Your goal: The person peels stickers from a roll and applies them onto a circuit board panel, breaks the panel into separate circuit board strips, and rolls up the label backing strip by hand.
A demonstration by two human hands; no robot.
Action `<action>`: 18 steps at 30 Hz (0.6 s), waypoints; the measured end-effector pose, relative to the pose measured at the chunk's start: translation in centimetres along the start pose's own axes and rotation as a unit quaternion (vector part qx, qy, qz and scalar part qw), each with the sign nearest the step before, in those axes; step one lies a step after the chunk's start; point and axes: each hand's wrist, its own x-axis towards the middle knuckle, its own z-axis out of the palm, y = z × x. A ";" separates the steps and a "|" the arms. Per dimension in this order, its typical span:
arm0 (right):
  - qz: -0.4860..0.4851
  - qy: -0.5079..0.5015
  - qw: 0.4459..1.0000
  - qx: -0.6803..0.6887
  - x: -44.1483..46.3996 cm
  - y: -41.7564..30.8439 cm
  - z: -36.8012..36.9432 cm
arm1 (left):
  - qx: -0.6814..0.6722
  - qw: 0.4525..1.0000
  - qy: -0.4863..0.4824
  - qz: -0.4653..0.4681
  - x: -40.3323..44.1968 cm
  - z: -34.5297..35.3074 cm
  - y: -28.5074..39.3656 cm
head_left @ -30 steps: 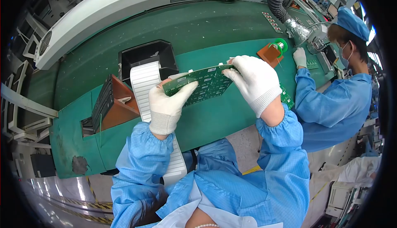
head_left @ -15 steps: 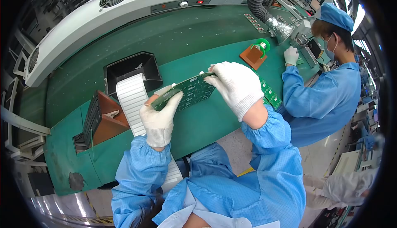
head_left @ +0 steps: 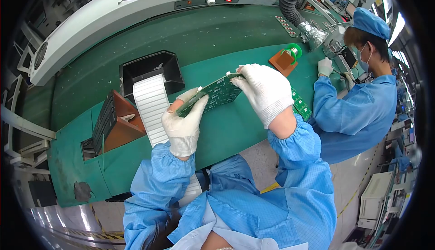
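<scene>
The left hand [head_left: 182, 124] is clamping one end of the green circuit board [head_left: 218, 96], its thumb pressing on the near face; the right hand [head_left: 266, 90] is pinching the opposite upper end. Doing this well calls for gripping lightly near the edges and sharing the load, so that nothing is bending. Both wrists are angling inward, the right one reaching in from higher up. The board is hanging tilted between the hands above the counter [head_left: 222, 134], while a white segmented strip [head_left: 151, 108] is running beside the left hand and a second board [head_left: 301, 105] is lying beyond the right.
</scene>
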 end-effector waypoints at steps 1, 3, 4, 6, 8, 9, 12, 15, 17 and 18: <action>0.015 -0.002 0.999 -0.028 0.0 -0.6 0.3 | 0.016 1.000 0.006 0.025 -0.1 0.4 -0.3; 0.039 0.015 0.998 -0.051 0.0 -0.9 0.3 | 0.046 0.996 0.020 0.074 -0.5 1.1 -1.1; 0.048 0.039 0.997 -0.045 0.4 -0.4 0.2 | 0.019 0.998 0.024 0.054 -0.2 1.1 -0.8; 0.061 0.047 0.997 -0.029 1.2 2.0 -0.2 | -0.034 0.999 0.033 0.011 0.3 0.8 0.1; 0.169 -0.011 0.969 0.178 2.0 5.6 -1.4 | -0.042 0.999 -0.001 -0.004 1.2 -0.5 0.9; 0.177 0.003 0.968 0.178 2.5 7.5 -1.5 | -0.049 0.998 0.000 -0.034 1.8 -1.2 1.0; 0.216 0.091 0.954 0.190 4.0 13.9 0.5 | -0.057 0.996 -0.021 -0.069 2.8 -2.1 1.0; 0.266 0.151 0.933 0.190 6.1 20.5 6.4 | -0.060 0.992 -0.070 -0.085 3.4 -2.7 -0.3; 0.391 0.116 0.825 0.391 7.6 21.2 9.4 | -0.094 0.985 -0.104 -0.098 3.2 -2.6 -0.4; 0.432 0.102 0.746 0.496 8.6 21.9 11.5 | -0.076 0.986 -0.110 -0.097 3.1 -2.6 -0.1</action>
